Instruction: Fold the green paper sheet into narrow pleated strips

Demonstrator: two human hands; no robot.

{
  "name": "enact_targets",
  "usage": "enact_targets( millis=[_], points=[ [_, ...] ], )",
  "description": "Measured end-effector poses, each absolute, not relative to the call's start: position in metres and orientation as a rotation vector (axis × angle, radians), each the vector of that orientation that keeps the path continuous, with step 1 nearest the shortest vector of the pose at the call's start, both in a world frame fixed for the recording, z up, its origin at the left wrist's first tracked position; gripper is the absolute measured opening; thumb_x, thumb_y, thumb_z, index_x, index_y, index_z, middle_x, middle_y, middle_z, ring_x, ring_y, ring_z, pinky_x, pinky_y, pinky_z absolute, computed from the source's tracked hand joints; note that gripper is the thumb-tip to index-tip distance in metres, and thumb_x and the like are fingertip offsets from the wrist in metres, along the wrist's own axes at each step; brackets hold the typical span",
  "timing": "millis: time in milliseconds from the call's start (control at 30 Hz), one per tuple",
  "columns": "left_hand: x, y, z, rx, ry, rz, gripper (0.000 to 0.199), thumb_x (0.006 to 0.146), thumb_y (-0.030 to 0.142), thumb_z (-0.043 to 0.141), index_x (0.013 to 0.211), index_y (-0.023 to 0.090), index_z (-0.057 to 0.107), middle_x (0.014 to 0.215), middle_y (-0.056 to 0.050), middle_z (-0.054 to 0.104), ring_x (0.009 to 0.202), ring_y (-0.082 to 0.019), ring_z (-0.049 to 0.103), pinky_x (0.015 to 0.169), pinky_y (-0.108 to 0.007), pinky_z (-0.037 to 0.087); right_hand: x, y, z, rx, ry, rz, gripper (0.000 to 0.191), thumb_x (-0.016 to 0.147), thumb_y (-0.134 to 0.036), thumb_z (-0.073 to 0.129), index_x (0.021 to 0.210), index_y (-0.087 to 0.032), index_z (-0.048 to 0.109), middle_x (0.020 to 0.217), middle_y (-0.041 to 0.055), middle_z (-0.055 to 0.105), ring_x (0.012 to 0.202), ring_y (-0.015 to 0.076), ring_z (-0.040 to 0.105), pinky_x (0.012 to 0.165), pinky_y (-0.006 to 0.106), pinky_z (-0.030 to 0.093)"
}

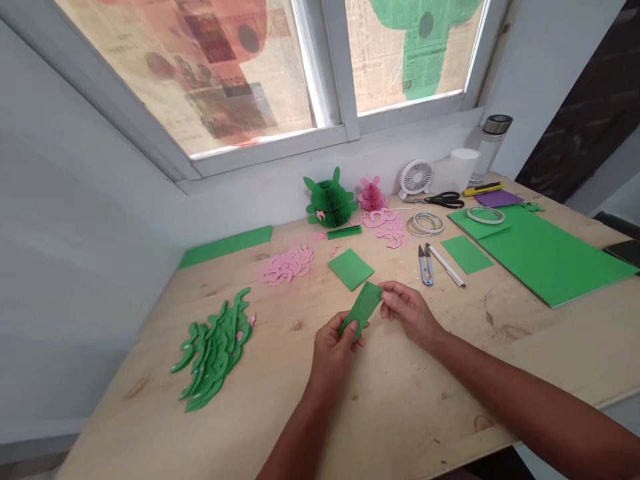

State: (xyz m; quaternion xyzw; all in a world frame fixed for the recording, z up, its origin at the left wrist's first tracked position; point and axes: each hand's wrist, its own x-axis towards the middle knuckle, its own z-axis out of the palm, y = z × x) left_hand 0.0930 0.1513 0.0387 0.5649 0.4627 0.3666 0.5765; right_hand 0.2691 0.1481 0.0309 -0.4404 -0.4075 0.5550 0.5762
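Note:
A folded piece of green paper (364,305) with faint drawn lines is held up over the wooden table. My left hand (334,343) grips its lower end between thumb and fingers. At its upper right corner, my right hand (407,310) pinches the edge with thumb and fingertips. Just beyond the hands lies a square of green paper (351,269). Thread snips (425,265) and a white pen (447,265) rest side by side past my right hand, with another green paper piece (467,254) to their right.
Green cut-outs (217,357) are heaped at left, pink cut-outs (287,265) behind them. Green (330,202) and pink (371,196) honeycomb paper figures stand by the wall. Tape rolls (425,224), black scissors (443,199), a fan (416,177), a yellow cutter (483,189) and large green sheets (550,253) occupy the right.

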Motion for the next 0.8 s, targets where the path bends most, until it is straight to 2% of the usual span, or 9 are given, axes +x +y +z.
enact_targets(
  millis=[133, 267, 633, 800],
  points=[
    [0.0959, 0.1508, 0.0393, 1.204, 1.041, 0.866, 0.031, 0.077, 0.042, 0.063, 0.089, 0.014, 0.065, 0.062, -0.002, 0.063, 0.052, -0.012, 0.051, 0.052, -0.023, 0.040, 0.2669, 0.1474, 0.0335, -1.033, -1.009, 1.309, 0.027, 0.072, -0.044, 0.071, 0.079, -0.019, 0.061, 0.058, -0.0041, 0.054, 0.053, 0.0104, 0.048, 0.053, 0.025, 0.035],
    [0.0981, 0.1496, 0.0376, 1.182, 1.017, 0.852, 0.034, 0.075, 0.044, 0.065, 0.088, 0.013, 0.065, 0.072, -0.006, 0.068, 0.053, -0.012, 0.052, 0.052, -0.024, 0.041, 0.2676, 0.1477, 0.0307, -1.087, -1.035, 1.284, 0.032, 0.074, -0.045, 0.069, 0.062, -0.019, 0.054, 0.053, -0.0037, 0.052, 0.052, 0.0101, 0.044, 0.054, 0.025, 0.034],
    [0.0982, 0.1487, 0.0392, 1.190, 1.027, 0.837, 0.033, 0.076, 0.044, 0.065, 0.090, 0.013, 0.066, 0.079, -0.007, 0.070, 0.054, -0.012, 0.052, 0.053, -0.024, 0.041, 0.2700, 0.1465, 0.0331, -1.166, -1.079, 1.167, 0.036, 0.081, -0.046, 0.059, 0.058, -0.019, 0.057, 0.054, -0.0014, 0.052, 0.055, 0.0119, 0.044, 0.055, 0.026, 0.035],
    [0.0938, 0.1522, 0.0408, 1.184, 1.017, 0.772, 0.035, 0.074, 0.043, 0.067, 0.092, 0.014, 0.066, 0.081, -0.008, 0.070, 0.061, -0.015, 0.059, 0.059, -0.026, 0.045, 0.2706, 0.1466, 0.0348, -1.199, -1.096, 1.141, 0.036, 0.080, -0.046, 0.059, 0.056, -0.019, 0.057, 0.053, -0.0012, 0.052, 0.053, 0.0120, 0.045, 0.054, 0.026, 0.034]
  ],
)
